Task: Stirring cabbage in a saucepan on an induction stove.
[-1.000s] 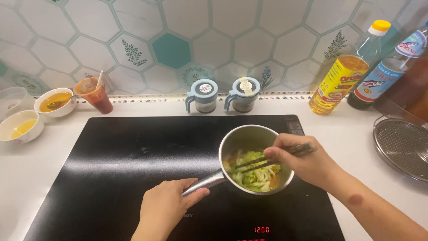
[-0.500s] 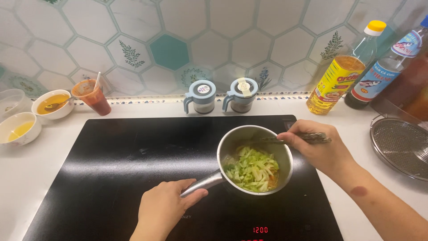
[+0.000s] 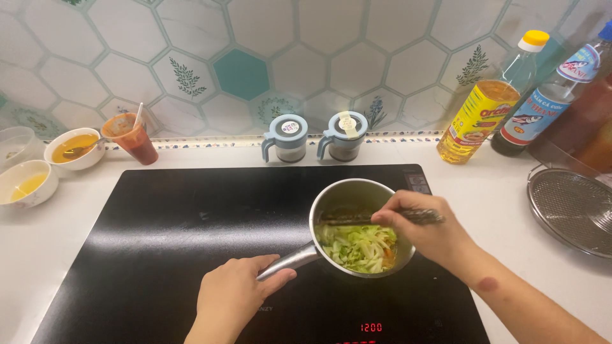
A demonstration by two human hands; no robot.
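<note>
White desk (image 3: 510,191) carries black cooktop (image 3: 191,242). Left hand (image 3: 233,296) grips saucepan (image 3: 357,226) handle as before; right hand (image 3: 427,232) grips chopsticks (image 3: 357,220), now lower.

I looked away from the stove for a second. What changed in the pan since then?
The right hand lifted the chopsticks out of the shredded cabbage and now holds them level across the saucepan. The left hand kept its grip on the handle; the pan stayed put.

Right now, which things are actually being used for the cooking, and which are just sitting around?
In use: small steel saucepan of shredded green cabbage, pair of dark chopsticks, black induction hob, both hands.
Lying about: two blue-lidded jars, yellow oil bottle, round wire strainer, white sauce bowls.
</note>
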